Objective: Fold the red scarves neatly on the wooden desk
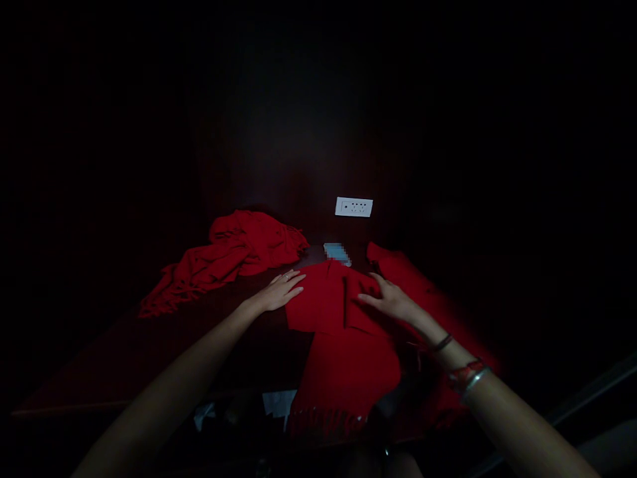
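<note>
A red fringed scarf (323,305) lies partly folded on the dark table, one fringed end hanging over the front edge. My left hand (279,291) rests at the scarf's left edge, fingers stretched out and a ring on one of them. On the right part of the folded cloth is my right hand (391,299), its thumb and fingers apart. A fold stands up slightly beside its thumb. Bracelets circle my right wrist. Another length of red cloth (408,272) stretches along the right side; whether it joins the scarf I cannot tell.
A second red scarf (249,242) with fringe lies crumpled at the back left of the table (114,372). Behind the folded scarf is a blurred light-blue object (337,253). A white socket panel (353,207) is on the back wall. The surroundings are very dark.
</note>
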`<state>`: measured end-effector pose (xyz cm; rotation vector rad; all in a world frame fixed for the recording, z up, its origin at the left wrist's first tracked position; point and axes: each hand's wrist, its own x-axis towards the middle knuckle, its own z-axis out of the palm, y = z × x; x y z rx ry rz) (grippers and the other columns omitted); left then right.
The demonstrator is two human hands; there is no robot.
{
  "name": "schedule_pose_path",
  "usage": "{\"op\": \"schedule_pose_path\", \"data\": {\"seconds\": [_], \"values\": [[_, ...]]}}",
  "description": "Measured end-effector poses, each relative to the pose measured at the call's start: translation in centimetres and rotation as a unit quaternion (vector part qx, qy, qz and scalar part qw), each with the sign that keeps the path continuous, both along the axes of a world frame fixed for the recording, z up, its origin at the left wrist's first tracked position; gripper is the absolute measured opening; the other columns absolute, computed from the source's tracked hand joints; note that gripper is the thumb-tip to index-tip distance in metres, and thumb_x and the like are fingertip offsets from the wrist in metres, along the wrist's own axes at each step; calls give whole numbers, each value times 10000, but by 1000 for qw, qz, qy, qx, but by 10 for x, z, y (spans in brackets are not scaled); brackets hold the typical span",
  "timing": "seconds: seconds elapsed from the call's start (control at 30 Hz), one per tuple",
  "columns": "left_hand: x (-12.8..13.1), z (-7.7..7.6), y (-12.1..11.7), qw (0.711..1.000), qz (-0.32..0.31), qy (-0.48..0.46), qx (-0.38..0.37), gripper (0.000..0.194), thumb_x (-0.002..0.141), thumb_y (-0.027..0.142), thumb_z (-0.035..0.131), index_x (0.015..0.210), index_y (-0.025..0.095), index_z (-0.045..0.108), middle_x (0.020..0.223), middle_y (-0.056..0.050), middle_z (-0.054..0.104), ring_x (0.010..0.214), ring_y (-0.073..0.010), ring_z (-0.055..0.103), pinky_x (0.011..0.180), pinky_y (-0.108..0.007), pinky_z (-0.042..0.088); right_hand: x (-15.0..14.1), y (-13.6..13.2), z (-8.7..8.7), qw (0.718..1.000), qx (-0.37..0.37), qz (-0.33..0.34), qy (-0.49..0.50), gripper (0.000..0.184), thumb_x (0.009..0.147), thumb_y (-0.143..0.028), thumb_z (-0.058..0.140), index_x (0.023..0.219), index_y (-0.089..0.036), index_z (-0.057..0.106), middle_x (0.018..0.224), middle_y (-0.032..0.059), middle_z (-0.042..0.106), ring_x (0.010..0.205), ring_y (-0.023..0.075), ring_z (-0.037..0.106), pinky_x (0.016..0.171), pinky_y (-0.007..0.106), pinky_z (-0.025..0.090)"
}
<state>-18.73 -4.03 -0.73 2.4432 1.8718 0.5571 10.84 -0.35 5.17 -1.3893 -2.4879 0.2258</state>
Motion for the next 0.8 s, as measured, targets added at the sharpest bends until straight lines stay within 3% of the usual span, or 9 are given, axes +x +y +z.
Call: {"op": "schedule_pose_path", "data": {"seconds": [0.1, 0.23, 0.33, 0.4, 0.5, 0.63, 0.8], "values": [[4, 3, -3, 1000, -16, 13, 17, 486, 823, 440, 250, 1247, 204, 280, 1318, -76, 245, 1210, -183, 159, 965, -366, 148, -38, -14, -5, 995, -53, -23, -78, 832, 633, -524, 501, 1293, -190, 118, 1061, 157, 488, 913, 262, 508, 720, 349, 387], [29, 13, -16, 995, -89, 30, 39, 460, 823, 427, 279, 1239, 231, 292, 1324, -41, 238, 1217, -162, 127, 980, -351, 109, -58, -16, -14, 987, 0, -67, -147, 666, 695, -301, 489, 1277, -205, 178, 956, 156, 553, 871, 275, 532, 654, 345, 401], [53, 16, -23, 984, -169, 45, -24, 524, 801, 478, 303, 1270, 265, 205, 1342, -27, 187, 1221, -169, 109, 979, -356, 115, -58, -5, -16, 987, 30, -51, -147, 508, 730, -171, 407, 1224, -188, 287, 886, 145, 586, 825, 250, 556, 618, 314, 407], [60, 17, -22, 976, -190, 62, -86, 572, 771, 523, 328, 1273, 298, 170, 1351, -19, 153, 1223, -201, 90, 971, -406, 97, -55, 5, -12, 988, 39, -43, -140, 447, 728, -135, 399, 1170, -188, 356, 889, 137, 590, 823, 239, 560, 614, 295, 406], [47, 21, -17, 969, -175, 76, -157, 565, 748, 553, 347, 1252, 351, 192, 1356, 3, 119, 1224, -233, 49, 952, -469, 55, -49, 19, -1, 993, 38, -46, -97, 444, 713, -109, 411, 1144, -206, 378, 923, 110, 589, 838, 216, 558, 618, 255, 397], [9, 31, -12, 968, -108, 68, -216, 533, 733, 543, 392, 1220, 382, 253, 1358, 15, 81, 1219, -257, -8, 931, -504, 22, -25, 31, 18, 995, 70, -74, -6, 514, 691, -95, 405, 1190, -194, 325, 970, 97, 573, 870, 194, 543, 652, 224, 383], [-6, 32, -15, 969, -93, 34, -224, 507, 728, 501, 440, 1200, 380, 299, 1359, 17, 58, 1219, -252, 8, 943, -473, 64, 22, 42, 21, 992, 48, -103, -53, 670, 625, -93, 462, 1254, -144, 237, 1029, 141, 516, 857, 201, 539, 680, 241, 385]]}}
